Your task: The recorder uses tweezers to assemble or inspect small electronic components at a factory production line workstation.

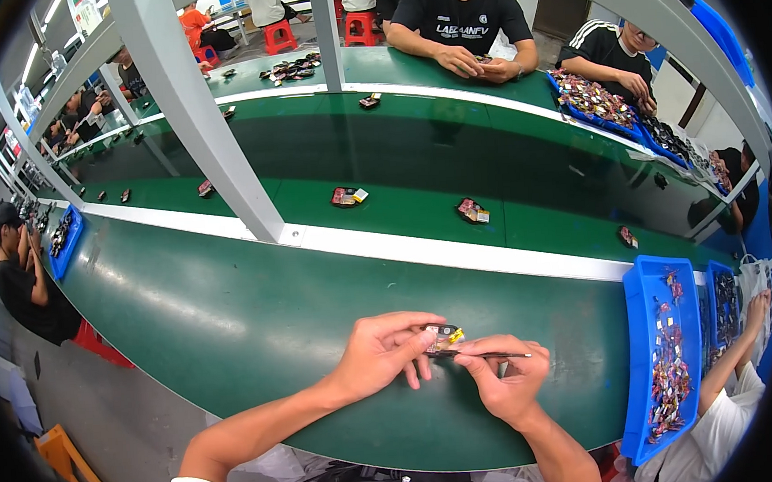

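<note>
Above the near green worktop (pixel 319 298), my left hand (pixel 373 355) pinches a small black electronic assembly (pixel 446 333) with a clear lower part and a bright yellow piece on it. Its fingers curl around the left side of the part. From the right, my right hand (pixel 510 384) grips a thin dark tweezer-like tool (pixel 510 354). The tool's back end sticks out to the right past the fingers, and its front end lies at the assembly's lower edge. Fingertips hide the exact contact.
Beside my right arm stands a blue tray (pixel 637 349) of small colourful parts. Past a white rail (pixel 386 246), a green conveyor (pixel 419 208) carries several black assemblies. A grey post (pixel 197 120) rises at left. Co-workers sit opposite and at right, near another filled blue tray (pixel 613 128).
</note>
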A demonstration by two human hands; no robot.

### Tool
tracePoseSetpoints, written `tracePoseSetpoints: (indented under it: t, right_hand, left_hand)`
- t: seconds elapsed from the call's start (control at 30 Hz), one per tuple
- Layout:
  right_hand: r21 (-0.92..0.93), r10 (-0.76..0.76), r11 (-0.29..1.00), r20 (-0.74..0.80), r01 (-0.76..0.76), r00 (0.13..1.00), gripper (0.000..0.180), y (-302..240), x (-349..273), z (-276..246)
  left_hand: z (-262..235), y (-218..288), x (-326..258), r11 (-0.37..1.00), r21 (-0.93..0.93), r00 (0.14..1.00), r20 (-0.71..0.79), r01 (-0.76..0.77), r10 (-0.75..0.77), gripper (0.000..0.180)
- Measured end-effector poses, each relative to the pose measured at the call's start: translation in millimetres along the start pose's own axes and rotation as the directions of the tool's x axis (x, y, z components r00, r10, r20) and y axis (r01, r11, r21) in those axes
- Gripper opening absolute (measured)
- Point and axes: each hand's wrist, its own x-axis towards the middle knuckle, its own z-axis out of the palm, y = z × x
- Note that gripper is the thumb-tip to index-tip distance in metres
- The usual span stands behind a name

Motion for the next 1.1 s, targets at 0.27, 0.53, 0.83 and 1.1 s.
tracePoseSetpoints:
  t: [0.27,0.53,0.83,1.1]
  right_hand:
    - [-0.045,-0.024,0.999,-0.039,0.022,0.999,0.012,2,-2,-3]
    - [-0.034,0.017,0.999,-0.048,-0.019,0.999,0.014,6,-3,-12]
    - [-0.017,-0.069,0.998,-0.032,0.068,0.997,0.017,9,-2,-22]
    - [-0.032,-0.106,0.994,0.017,0.106,0.994,0.015,12,-1,-33]
  left_hand:
    - [8,-5,3,1.0,-0.018,0.999,-0.046,-0.02,0.019,0.032]
    - [14,-7,7,0.998,0.015,0.996,-0.072,-0.055,0.056,0.03]
    - [26,-7,13,0.997,0.024,0.995,-0.078,-0.068,0.07,0.029]
    - [34,-10,17,0.998,0.031,0.997,-0.065,-0.048,0.05,0.03]
